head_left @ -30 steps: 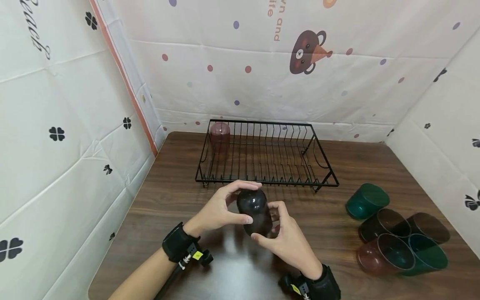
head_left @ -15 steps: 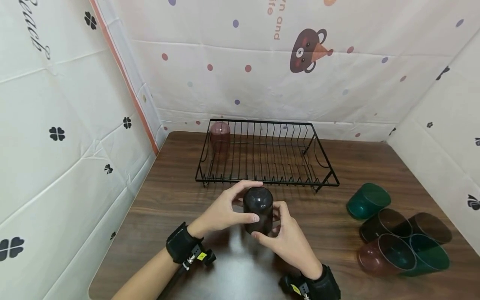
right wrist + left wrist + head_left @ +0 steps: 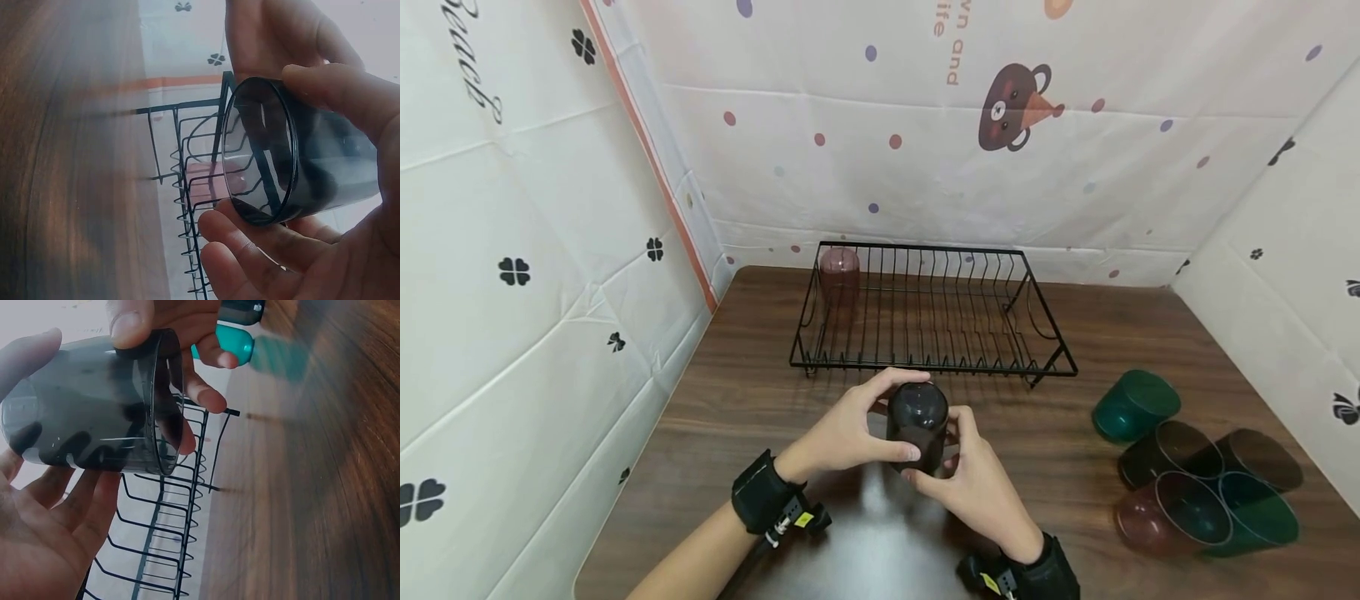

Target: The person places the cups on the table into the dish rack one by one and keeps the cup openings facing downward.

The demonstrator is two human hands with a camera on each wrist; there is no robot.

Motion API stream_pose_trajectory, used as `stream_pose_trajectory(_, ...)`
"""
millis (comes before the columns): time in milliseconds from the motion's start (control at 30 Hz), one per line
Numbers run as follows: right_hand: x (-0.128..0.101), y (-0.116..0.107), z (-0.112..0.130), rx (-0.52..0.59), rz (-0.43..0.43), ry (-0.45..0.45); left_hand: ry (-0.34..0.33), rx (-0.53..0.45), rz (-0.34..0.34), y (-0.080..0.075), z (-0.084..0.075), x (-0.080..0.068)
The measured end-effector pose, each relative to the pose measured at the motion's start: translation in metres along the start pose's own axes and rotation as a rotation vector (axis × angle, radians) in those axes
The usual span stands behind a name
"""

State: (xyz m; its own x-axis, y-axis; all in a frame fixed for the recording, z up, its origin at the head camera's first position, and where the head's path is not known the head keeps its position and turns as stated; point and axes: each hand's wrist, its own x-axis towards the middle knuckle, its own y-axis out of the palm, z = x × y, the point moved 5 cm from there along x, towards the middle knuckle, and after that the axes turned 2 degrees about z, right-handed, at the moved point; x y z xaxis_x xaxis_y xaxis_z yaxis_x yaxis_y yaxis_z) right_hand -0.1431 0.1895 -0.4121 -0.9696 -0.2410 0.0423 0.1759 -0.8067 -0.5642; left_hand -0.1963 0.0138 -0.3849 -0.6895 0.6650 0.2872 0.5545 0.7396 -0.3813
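Observation:
Between both hands, just in front of the rack, a translucent dark grey cup (image 3: 919,423) is held upside down, its mouth toward the table. My left hand (image 3: 847,433) grips it near the base, thumb on the near side and fingers behind. My right hand (image 3: 981,477) holds it lower down; in the right wrist view its thumb and fingers curl round the cup (image 3: 337,159) close to the rim. In the left wrist view the cup (image 3: 94,409) hangs apart from the table. Fingers behind it show only partly in the head view.
A black wire dish rack (image 3: 925,247) stands at the back, with a pink cup (image 3: 840,282) upside down at its left end. On the right are a teal cup (image 3: 1135,407), two dark cups (image 3: 1163,457), a reddish cup (image 3: 1165,515) and a green cup (image 3: 1262,517). Patterned sheets surround the table.
The dark cup has gone from tilted to nearly upright, base up, and shifted slightly right. The left hand moved right with it; the right hand kept nearly the same place.

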Motion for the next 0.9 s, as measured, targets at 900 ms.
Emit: stream_pose_trajectory(900,-0.002,-0.004,0.002,0.008,-0.034,-0.008,0.070,0.054,-0.019,-0.018,-0.017,0.010)
